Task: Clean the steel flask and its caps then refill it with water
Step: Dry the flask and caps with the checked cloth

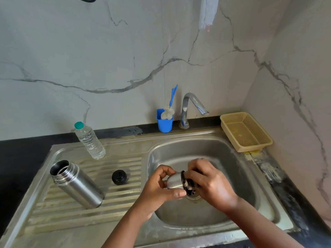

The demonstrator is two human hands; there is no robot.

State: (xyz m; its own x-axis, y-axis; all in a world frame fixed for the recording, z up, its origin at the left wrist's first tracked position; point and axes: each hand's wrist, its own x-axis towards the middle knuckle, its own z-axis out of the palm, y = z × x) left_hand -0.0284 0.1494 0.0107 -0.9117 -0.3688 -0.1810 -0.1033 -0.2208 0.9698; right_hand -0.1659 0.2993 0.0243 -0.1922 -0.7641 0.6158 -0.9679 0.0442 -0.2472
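1. Big stainless steel sink (pixel 232 158) with a ribbed draining board on its left side is the anchor here, everything else is placed off it.
2. Open cylindrical steel flask (pixel 77 184) stands on the draining board, left of the basin, mouth open and no cap on it.
3. Pale yellow perforated plastic basket (pixel 246 131) sits at the sink's back right corner, against the wall.
4. Clear plastic water bottle with a green cap (pixel 89 140) stands at the back edge of the draining board, behind the flask.
5. Curved chrome tap (pixel 192 106) rises behind the basin, and just left of it is a blue plastic cup (pixel 164 123) holding a blue-handled white bottle brush (pixel 168 109).
6. Left hand (pixel 161 187), over the basin, has its fingers and thumb curled round a rounded steel cup-cap (pixel 175 181).
7. Right hand (pixel 209 181), also over the basin, grips a dark scrubber (pixel 188 184) pushed into the cap's open end.
8. Small round black inner cap (pixel 119 177) lies on the draining board, between the flask and the basin.
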